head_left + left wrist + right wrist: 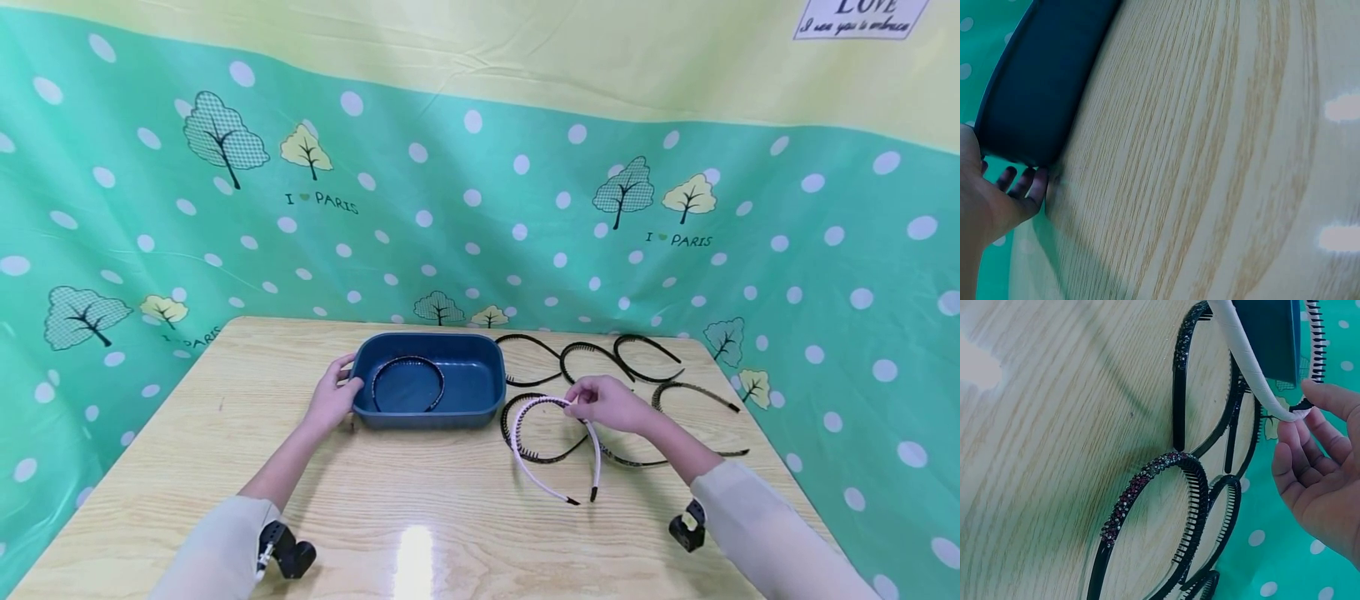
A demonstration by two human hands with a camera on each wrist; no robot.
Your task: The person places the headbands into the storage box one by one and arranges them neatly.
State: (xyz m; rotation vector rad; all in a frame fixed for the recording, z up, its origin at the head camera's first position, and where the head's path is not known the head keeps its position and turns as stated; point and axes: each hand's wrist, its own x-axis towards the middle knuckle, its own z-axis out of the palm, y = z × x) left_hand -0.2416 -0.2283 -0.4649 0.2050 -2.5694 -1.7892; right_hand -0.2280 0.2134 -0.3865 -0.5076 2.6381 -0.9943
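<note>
At the left end of a dark blue plastic bin, my left hand grips the wall, thumb at the rim and fingers against the outside. A dark headband lies inside the bin. My right hand pinches a white headband by the top of its curve, with its black-tipped ends hanging down toward me. In the right wrist view, dark comb teeth line the inside of the white headband. A black headband lies on the table behind it, partly overlapped by it.
Several dark headbands lie right of the bin, among them a black one near its corner and a patterned one beyond my right hand. One in the right wrist view has a glittery top. A green dotted curtain hangs behind the wooden table.
</note>
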